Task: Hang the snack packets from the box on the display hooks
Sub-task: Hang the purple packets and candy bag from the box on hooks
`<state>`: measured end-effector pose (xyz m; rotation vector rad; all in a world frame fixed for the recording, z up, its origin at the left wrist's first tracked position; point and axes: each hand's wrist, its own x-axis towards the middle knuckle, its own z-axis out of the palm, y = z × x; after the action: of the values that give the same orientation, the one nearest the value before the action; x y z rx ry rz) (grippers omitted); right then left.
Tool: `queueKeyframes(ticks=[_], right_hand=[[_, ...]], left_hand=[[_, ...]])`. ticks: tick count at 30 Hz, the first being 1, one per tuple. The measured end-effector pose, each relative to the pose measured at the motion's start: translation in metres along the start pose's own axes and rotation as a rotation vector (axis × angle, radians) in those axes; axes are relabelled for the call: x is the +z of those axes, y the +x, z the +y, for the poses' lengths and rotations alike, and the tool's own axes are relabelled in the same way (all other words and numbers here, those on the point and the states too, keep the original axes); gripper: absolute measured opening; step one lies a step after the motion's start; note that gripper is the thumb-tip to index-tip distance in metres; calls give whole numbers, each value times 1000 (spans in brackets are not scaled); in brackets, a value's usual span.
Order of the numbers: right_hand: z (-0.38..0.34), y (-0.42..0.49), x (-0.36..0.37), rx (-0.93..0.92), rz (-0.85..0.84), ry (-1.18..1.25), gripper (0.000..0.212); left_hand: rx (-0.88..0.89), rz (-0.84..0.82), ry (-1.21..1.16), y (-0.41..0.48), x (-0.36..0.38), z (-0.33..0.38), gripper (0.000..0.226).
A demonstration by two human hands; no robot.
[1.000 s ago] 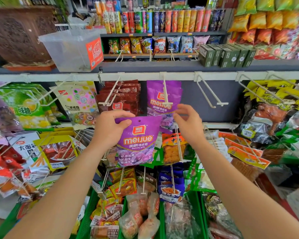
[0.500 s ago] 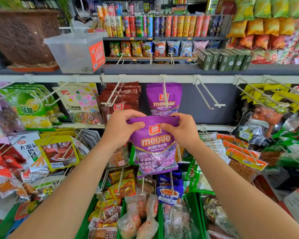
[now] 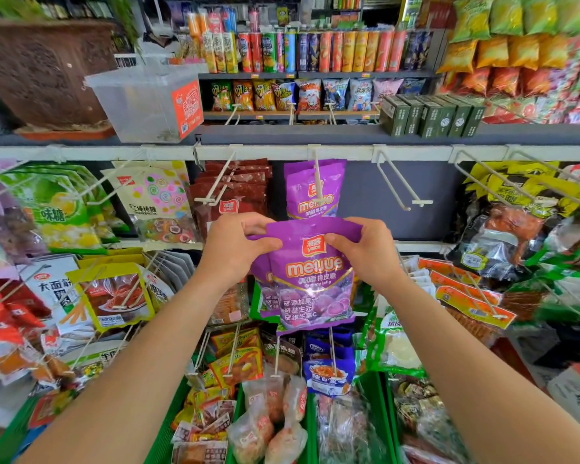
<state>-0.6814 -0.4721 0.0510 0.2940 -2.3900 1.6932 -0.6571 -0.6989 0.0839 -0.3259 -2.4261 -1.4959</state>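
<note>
A purple jelly packet (image 3: 310,279) hangs in front of me, held by its top edge just below a white display hook (image 3: 318,182). My left hand (image 3: 235,244) pinches the packet's top left corner, and my right hand (image 3: 365,247) pinches the top right. A second purple packet edge (image 3: 261,286) shows behind the held one on the left; I cannot tell which hand holds it. Another purple packet (image 3: 313,190) of the same kind hangs on the hook above.
An empty white hook (image 3: 400,182) juts out to the right of the purple packets. Dark red packets (image 3: 238,195) hang on the hook to the left. A clear plastic bin (image 3: 148,102) sits on the shelf above. Packed hooks and green baskets fill the space below.
My right hand came from the hook to the packet's top right corner. Both hands moved the packet right and up, under the hook.
</note>
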Motion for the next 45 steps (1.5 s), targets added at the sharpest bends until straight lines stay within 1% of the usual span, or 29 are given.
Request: queueKeyframes(ticks=[2,5,10,15,19,23,27,30,33,36,39,43,45], right_hand=[[0,0,-4,-9,22,-8,14],[0,3,-15,-18,58,-16,12],[-7,11,-20,-33,50,-9,13],[-12,20,-15,-13,45,-20,11],[-12,25,-14,-14,30,-66,10],[-5,34,-13,3,54,-80,10],[6,52,-6,27,89,-105,13],[13,75,1,39,131,-105,17],[18,102,5,56,180,-166,21],[23,119,10,65,226,-286,25],[30,116,13,106,267,-338,34],[39,83,7,192,310,-375,38],[37,56,2,177,303,-369,37]], left_hand=[[-3,16,9,-1,-2,-2,29],[-25,40,37,0,-11,-11,19],[-46,47,129,-1,-18,-23,18],[-79,70,123,-4,-27,-25,17],[-107,70,137,-9,-33,-27,10],[-128,76,149,-10,-36,-28,8],[-127,89,151,-12,-39,-27,13],[-128,87,153,-11,-38,-25,9],[-139,75,142,-13,-35,-25,7],[-136,73,124,-14,-32,-27,8],[-143,83,115,-16,-28,-30,9],[-131,70,143,-17,-25,-28,9],[-103,63,160,-16,-23,-25,9]])
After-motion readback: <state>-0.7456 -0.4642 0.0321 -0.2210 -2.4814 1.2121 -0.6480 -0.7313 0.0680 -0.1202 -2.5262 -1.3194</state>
